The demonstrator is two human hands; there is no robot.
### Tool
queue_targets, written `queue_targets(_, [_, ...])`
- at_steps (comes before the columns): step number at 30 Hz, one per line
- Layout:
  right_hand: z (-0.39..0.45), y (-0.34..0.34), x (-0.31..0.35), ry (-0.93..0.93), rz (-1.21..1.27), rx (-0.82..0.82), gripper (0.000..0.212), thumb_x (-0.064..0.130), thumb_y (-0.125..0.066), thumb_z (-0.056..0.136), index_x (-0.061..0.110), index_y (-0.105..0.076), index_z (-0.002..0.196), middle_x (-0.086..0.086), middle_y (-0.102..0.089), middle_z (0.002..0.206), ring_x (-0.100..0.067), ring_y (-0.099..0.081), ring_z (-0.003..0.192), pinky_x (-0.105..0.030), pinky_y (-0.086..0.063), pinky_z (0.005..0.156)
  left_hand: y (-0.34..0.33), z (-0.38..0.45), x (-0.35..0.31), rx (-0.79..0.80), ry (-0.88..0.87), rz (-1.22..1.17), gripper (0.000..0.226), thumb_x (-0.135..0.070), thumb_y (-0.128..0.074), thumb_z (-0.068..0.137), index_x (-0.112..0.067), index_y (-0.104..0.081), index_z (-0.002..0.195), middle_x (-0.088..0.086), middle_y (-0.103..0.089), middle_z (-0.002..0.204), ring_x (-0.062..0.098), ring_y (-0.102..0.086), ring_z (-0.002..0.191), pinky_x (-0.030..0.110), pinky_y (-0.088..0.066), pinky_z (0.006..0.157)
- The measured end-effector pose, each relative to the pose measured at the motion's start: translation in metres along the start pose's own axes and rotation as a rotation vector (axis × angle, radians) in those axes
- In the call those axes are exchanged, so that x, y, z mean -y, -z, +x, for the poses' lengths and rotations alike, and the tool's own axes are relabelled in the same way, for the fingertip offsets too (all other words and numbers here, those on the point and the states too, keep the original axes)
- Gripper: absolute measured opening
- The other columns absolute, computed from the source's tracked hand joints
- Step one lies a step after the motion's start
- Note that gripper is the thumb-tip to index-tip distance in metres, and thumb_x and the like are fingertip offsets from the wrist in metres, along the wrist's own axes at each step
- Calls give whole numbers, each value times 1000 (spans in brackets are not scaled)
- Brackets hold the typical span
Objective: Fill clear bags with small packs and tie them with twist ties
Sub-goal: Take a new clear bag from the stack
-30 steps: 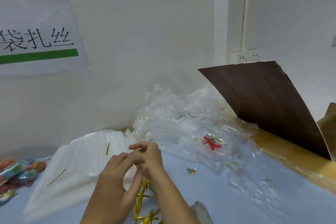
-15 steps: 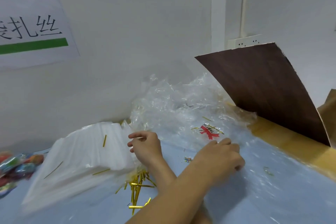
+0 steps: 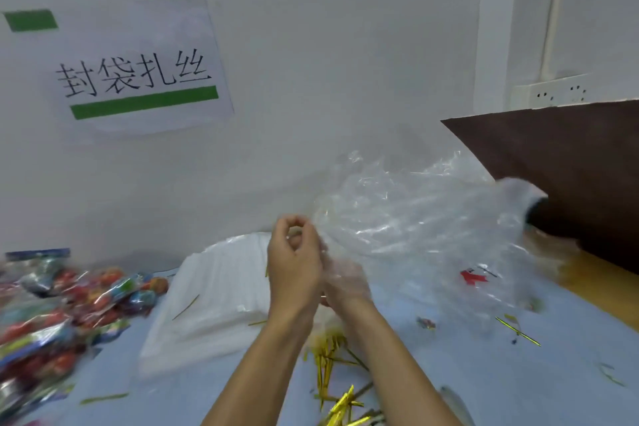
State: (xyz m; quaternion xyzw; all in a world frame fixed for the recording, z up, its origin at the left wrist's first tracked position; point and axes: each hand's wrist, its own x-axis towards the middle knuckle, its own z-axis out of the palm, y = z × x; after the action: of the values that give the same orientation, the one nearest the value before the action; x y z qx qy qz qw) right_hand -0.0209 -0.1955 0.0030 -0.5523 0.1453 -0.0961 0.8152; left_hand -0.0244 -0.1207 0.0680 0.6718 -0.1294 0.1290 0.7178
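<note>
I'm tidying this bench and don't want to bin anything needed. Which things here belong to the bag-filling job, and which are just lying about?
Belongs to the job:
clear bag, held by left hand and right hand
gold twist ties
colourful small packs
white stack of flat bags

Just there:
dark brown board
wall sign
wall socket

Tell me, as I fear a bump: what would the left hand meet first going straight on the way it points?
Probably the white wall; the left hand, pinching the clear bag at its edge, points away past the white stack. Depth is unclear.
</note>
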Motion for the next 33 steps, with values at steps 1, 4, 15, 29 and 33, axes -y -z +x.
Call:
queue_targets(1, [1, -4, 1, 7, -41, 4, 30, -15, -50, 92, -1, -71, 108, -8, -70, 76, -15, -65, 51, -19, -47, 52, 19, 5, 4, -84, 23, -19, 16, -13, -52, 99, -21, -56, 86, -8, -56, 54, 10, -52, 50, 33, -46, 53])
queue_targets(4, [0, -9, 6, 20, -115, 34, 24, -8, -55, 92, 6, -71, 104, -6, -74, 82, -16, -71, 59, -20, -53, 55, 74, 12, 20, -348, 96, -68, 17, -15, -50, 100, -21, -52, 85, -9, -52, 48, 7, -48, 42, 36, -42, 59])
queue_targets(15, [-9, -26, 4, -35, -174, 301, 49, 38, -73, 86, 31, -55, 131, -6, -78, 106, -28, -76, 93, -32, -55, 75, 118, 11, 60, -418, 375, -33, 17, -32, -48, 101, -17, -52, 94, -4, -50, 39, 17, -51, 35, 41, -53, 62])
queue_targets(29, [-1, -26, 0, 284, -303, -113, 25, 29, -71, 92, 45, -62, 109, 3, -71, 72, -13, -55, 62, -33, -48, 70, 116, 14, 55, -472, -35, 407, 23, -34, -61, 90, -28, -49, 108, -5, -50, 111, 18, -46, 105, 39, -44, 92])
queue_targets(33, [-5, -32, -1, 331, -316, -64, 31, 29, -79, 85, 43, -64, 109, 3, -69, 74, -9, -60, 62, -32, -50, 75, 106, 5, 54, 24, -222, 780, 54, -79, -50, 73, -43, -49, 112, -28, -45, 109, -2, -35, 108, 23, -24, 90])
